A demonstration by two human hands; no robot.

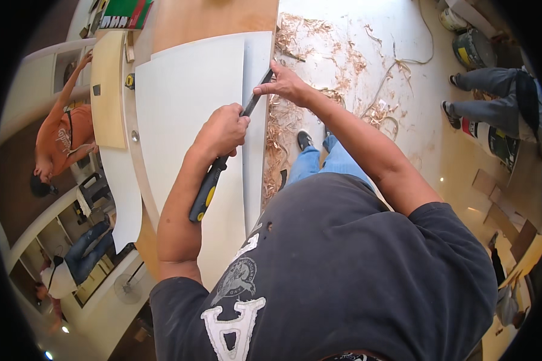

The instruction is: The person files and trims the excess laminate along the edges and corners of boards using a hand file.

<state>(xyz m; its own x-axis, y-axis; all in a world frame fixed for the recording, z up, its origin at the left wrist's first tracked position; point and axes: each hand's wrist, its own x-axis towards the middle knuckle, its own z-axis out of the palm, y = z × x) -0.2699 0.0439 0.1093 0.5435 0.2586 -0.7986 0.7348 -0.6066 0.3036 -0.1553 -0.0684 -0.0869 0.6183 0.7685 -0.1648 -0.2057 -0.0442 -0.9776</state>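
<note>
A long dark file (259, 90) with a black and yellow handle lies slantwise over the right edge of a white panel (186, 84). My left hand (223, 129) is closed around the file near its handle, which sticks out behind the fist toward my forearm. At the far tip, my right hand (290, 85) pinches the blade between thumb and fingers. A narrow grey-white strip (256, 57) runs along the panel's edge under the blade. Whether the file's face touches that edge cannot be made out.
Curled wood shavings (328, 45) litter the floor right of the bench. A cable (430, 42) winds across it. Buckets (473, 48) and a person in grey trousers (485, 96) are at right. At left, a person in orange (66, 132) is beside a pale board (109, 90) and tape measure (130, 81).
</note>
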